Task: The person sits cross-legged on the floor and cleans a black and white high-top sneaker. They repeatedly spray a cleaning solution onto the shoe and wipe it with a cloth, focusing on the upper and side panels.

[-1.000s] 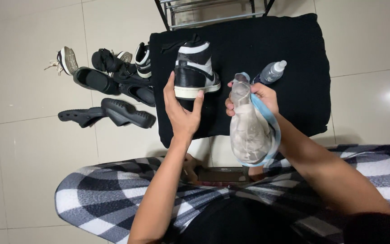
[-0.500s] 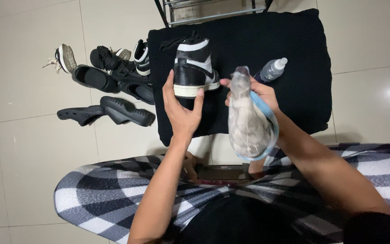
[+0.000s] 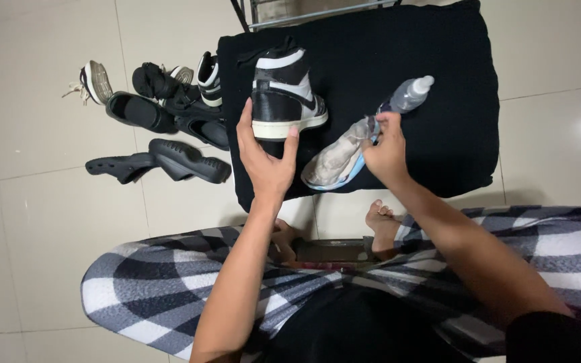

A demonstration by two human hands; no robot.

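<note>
left hand [image 3: 265,158] gripping black-and-white sneaker [image 3: 282,94], right hand [image 3: 386,152] clutching grey cloth [image 3: 336,158]

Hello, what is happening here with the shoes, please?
A person sits over a black cloth spread on the tiled floor. Their left hand grips the heel of a black-and-white high-top sneaker standing on the cloth. Their right hand holds a dirty pale cloth with blue edging, which lies on the black cloth next to the sneaker. A clear spray bottle lies just beyond that hand. A pile of dark sandals and other shoes sits on the floor to the left.
</note>
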